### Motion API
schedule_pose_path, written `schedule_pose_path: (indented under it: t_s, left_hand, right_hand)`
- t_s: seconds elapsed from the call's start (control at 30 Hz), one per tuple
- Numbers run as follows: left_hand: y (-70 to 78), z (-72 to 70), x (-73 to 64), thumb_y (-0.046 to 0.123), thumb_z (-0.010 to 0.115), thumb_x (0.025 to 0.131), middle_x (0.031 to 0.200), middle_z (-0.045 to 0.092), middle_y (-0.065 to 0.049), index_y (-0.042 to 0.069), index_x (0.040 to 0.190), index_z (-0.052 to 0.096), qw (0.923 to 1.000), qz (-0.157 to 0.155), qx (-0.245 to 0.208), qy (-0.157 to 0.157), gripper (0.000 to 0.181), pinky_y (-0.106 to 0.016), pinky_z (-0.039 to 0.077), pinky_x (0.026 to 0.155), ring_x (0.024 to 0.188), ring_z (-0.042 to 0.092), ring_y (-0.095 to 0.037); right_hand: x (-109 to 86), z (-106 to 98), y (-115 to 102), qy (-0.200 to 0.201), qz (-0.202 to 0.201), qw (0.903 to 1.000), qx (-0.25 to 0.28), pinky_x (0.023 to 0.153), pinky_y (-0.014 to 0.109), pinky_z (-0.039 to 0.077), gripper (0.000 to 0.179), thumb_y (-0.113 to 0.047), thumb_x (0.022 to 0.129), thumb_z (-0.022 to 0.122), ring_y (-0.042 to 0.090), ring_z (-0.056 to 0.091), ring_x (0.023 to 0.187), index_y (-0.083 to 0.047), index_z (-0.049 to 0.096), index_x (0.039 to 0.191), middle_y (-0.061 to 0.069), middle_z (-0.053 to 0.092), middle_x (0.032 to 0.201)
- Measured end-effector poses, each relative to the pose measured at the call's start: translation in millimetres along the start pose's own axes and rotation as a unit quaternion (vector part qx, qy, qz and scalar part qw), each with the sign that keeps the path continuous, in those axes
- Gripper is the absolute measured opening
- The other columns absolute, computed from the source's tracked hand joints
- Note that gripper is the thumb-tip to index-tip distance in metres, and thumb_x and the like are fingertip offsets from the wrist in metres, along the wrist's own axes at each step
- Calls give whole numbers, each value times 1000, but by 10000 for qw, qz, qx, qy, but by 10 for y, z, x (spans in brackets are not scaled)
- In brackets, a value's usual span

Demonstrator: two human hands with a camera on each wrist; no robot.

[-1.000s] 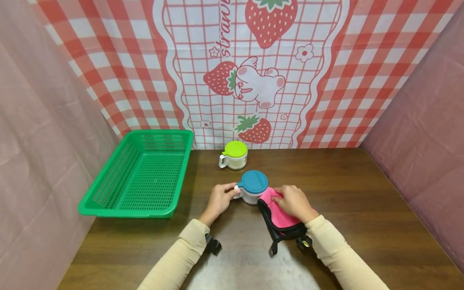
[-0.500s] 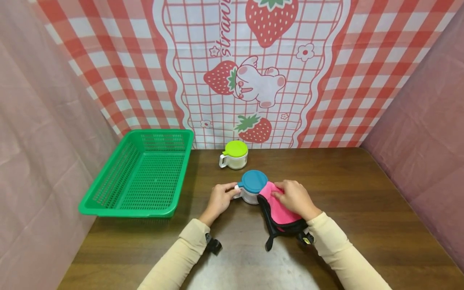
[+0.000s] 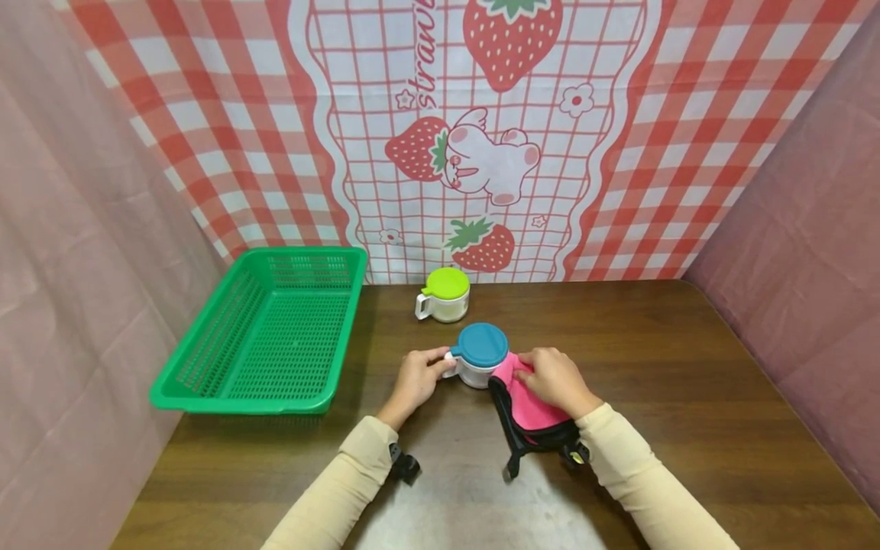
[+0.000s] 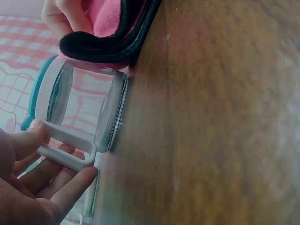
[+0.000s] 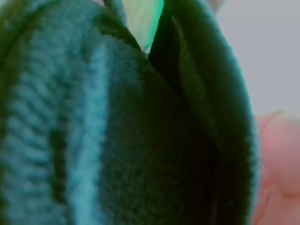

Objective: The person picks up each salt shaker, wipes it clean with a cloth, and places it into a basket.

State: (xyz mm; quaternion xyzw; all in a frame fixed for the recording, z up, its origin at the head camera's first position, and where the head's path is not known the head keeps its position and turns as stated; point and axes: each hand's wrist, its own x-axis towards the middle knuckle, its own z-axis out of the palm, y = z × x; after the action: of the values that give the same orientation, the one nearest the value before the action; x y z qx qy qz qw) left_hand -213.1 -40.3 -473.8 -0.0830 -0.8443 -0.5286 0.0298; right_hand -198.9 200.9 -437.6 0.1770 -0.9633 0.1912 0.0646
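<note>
In the head view a clear seasoning jar with a blue lid stands upright on the wooden table. My left hand pinches its white handle, thumb near the lid tab and fingers at the handle's lower side. Against the jar's right side my right hand presses a pink cloth with black edging, gripped between thumb and fingers. The cloth's folded end hangs down toward the wrist, with a black loop at its corner. Close up in the right wrist view, dark folds of the cloth cover most of that hand.
Behind the blue-lidded jar stands a similar jar with a lime-green lid, handle to the left. A green plastic basket sits at the left of the table. A red-checked strawberry curtain hangs along the back edge.
My right hand slid the cloth up along the jar's side to the lid, then back down to about where it was. The left hand and the jar stay in place.
</note>
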Motion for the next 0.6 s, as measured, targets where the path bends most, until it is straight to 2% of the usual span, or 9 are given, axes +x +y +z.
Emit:
schedule_pose_path:
  t_s: [0.07, 0.17, 0.23, 0.43, 0.6]
  left_hand:
    - [-2, -2, -5, 13, 72, 87, 102, 74, -17, -1, 112, 72, 10000, -34, -3, -9, 29, -21, 52, 65, 78, 66, -18]
    - [-8, -1, -7, 13, 72, 87, 102, 74, -17, -1, 112, 72, 10000, -12, 18, -18, 29, -21, 52, 65, 77, 66, -17]
    - [-10, 1, -4, 13, 72, 87, 101, 74, -17, -1, 112, 72, 10000, 7, 14, -13, 29, -21, 52, 65, 77, 65, -17]
    - [-5, 8, -2, 12, 72, 86, 101, 74, -17, -1, 110, 72, 10000, -19, -57, 12, 28, -20, 52, 65, 79, 66, -18]
    - [-5, 5, -9, 13, 72, 86, 102, 74, -17, -2, 110, 72, 10000, 58, 1, 64, 28, -23, 54, 68, 83, 68, -20]
  right_hand:
    - [12, 25, 1, -101, 24, 9999, -50, 54, 31, 36, 9, -14, 82, 73, 19, 48, 59, -6, 72, 79, 6, 58, 62]
    - [27, 49, 6, -245, 56, 9996, -124, 52, 30, 32, 18, -13, 83, 71, 19, 41, 56, -10, 62, 67, 2, 45, 53]
    - [32, 55, 0, -290, 60, 9994, -166, 52, 30, 33, 20, -13, 83, 70, 19, 41, 55, -11, 61, 65, 1, 47, 53]
    - [31, 67, 12, -337, 35, 9993, -150, 54, 33, 37, 12, -13, 82, 70, 20, 46, 57, -10, 67, 71, 5, 58, 60]
    - [-2, 90, 41, -266, 160, 9995, -9, 59, 39, 46, 12, -17, 83, 73, 24, 58, 65, -6, 75, 87, 10, 69, 73]
